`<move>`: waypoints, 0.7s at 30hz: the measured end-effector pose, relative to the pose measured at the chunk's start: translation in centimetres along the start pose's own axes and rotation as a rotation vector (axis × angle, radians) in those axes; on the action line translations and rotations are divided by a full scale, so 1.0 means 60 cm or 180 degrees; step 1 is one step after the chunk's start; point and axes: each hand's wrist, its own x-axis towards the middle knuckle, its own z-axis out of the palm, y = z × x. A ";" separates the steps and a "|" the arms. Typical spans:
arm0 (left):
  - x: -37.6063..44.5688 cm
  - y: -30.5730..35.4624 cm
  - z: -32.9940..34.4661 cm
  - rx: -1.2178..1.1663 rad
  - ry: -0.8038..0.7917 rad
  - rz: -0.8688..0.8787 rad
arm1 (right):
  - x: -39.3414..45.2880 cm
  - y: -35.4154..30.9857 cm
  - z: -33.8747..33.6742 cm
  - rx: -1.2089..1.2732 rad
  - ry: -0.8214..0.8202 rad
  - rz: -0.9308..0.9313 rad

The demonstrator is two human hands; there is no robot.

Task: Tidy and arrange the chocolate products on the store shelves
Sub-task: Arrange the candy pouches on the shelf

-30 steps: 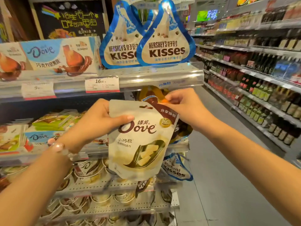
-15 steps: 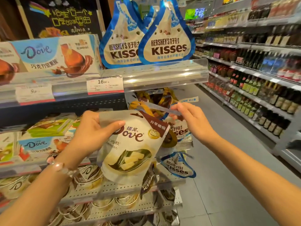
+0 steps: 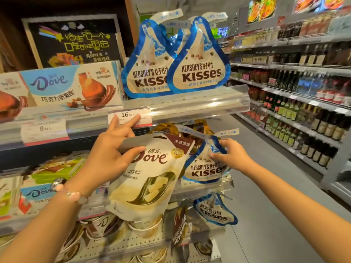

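My left hand grips the top left corner of a cream Dove pouch, held up in front of the middle shelf. My right hand pinches the top of a blue-and-white Hershey's Kisses bag hanging on the middle shelf, just right of the pouch. Two larger Kisses bags stand on the top shelf behind a clear plastic rail. Gold Kisses bags hang partly hidden behind the pouch.
Dove boxes sit at top left above price tags. Another Kisses bag and a brown one hang lower down, over Dove cups. To the right runs an aisle floor with bottle shelves.
My right hand let go of the Dove pouch and took hold of the hanging Kisses bag. My left hand kept the pouch and lifted it toward the price tag.
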 end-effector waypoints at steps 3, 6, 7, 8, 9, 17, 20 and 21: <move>0.016 -0.012 -0.003 0.0122 0.0073 -0.0097 | 0.004 0.000 -0.007 0.0296 -0.0241 -0.0112; 0.027 -0.011 0.002 0.0274 0.0084 0.0075 | 0.004 0.002 -0.015 0.0112 -0.0297 -0.0343; 0.029 -0.009 0.003 0.0359 0.0094 0.0132 | 0.003 0.003 -0.019 0.0099 -0.0272 -0.0432; 0.032 -0.009 0.003 0.0463 0.0109 0.0187 | 0.003 0.003 -0.025 0.0119 -0.0253 -0.0517; 0.035 -0.009 0.002 0.0565 0.0130 0.0244 | 0.003 0.001 -0.033 0.0166 -0.0245 -0.0594; 0.060 -0.005 0.002 0.0981 0.0282 0.0258 | -0.013 -0.045 -0.100 0.0220 -0.0102 -0.1304; 0.066 -0.010 0.005 0.1035 0.0331 0.0143 | -0.025 -0.071 -0.129 0.0183 0.0044 -0.1485; 0.067 -0.012 0.005 0.1038 0.0342 0.0101 | -0.028 -0.080 -0.138 0.0194 0.0115 -0.1554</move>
